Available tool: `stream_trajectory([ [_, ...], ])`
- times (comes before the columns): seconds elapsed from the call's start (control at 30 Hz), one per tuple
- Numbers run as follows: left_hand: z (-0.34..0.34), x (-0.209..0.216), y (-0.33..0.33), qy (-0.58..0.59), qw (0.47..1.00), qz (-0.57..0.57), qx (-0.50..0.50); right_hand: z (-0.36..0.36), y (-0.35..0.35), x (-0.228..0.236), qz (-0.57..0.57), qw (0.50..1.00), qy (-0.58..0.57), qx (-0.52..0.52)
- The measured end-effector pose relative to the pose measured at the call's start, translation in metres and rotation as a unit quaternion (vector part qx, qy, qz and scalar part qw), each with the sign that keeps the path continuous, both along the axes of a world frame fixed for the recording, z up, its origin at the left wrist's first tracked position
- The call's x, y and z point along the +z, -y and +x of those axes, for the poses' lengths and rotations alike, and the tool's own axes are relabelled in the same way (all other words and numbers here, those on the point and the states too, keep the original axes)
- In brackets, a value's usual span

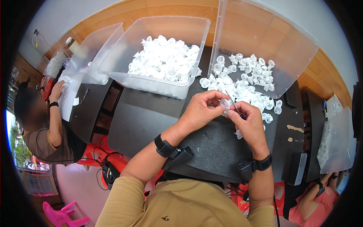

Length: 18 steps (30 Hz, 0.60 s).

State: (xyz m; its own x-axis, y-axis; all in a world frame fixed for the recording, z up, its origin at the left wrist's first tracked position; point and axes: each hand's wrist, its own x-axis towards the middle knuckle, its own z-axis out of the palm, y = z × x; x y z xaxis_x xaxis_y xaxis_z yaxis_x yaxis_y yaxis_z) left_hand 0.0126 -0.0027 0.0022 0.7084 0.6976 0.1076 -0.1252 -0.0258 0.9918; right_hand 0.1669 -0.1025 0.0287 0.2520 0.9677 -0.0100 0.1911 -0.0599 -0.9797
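Note:
Above the dark mat point(211, 147), my left hand point(202, 111) pinches a small translucent white plastic part point(224, 103) between thumb and fingertips. Close beside it, my right hand point(248, 120) is closed around a thin, pointed metal tool point(231, 99) with a dark handle; whether it is a knife or a pick is unclear. The tool's slim end lies right against the part. Just beyond my hands spreads a loose pile of similar white plastic parts point(242, 89), some reaching past my right fingers. One lies partly hidden below my right hand.
A clear bin point(151, 81) full of white parts stands at the back left. Another clear bin point(261, 30) lies tipped at the back right, parts spilling from it. At far left a person point(49, 128) works at a neighbouring table; another person point(314, 200) sits at lower right.

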Motion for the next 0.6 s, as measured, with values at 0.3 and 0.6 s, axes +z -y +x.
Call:
stream_trajectory([
  [0.3,-0.002,0.008,0.003,-0.039,0.999,0.027,0.021,-0.001,0.001,0.007,0.016,0.998,0.048,-0.031],
  [0.6,-0.004,0.011,0.006,-0.051,0.995,0.084,0.034,-0.002,0.0,0.011,-0.006,0.999,0.031,-0.014],
])
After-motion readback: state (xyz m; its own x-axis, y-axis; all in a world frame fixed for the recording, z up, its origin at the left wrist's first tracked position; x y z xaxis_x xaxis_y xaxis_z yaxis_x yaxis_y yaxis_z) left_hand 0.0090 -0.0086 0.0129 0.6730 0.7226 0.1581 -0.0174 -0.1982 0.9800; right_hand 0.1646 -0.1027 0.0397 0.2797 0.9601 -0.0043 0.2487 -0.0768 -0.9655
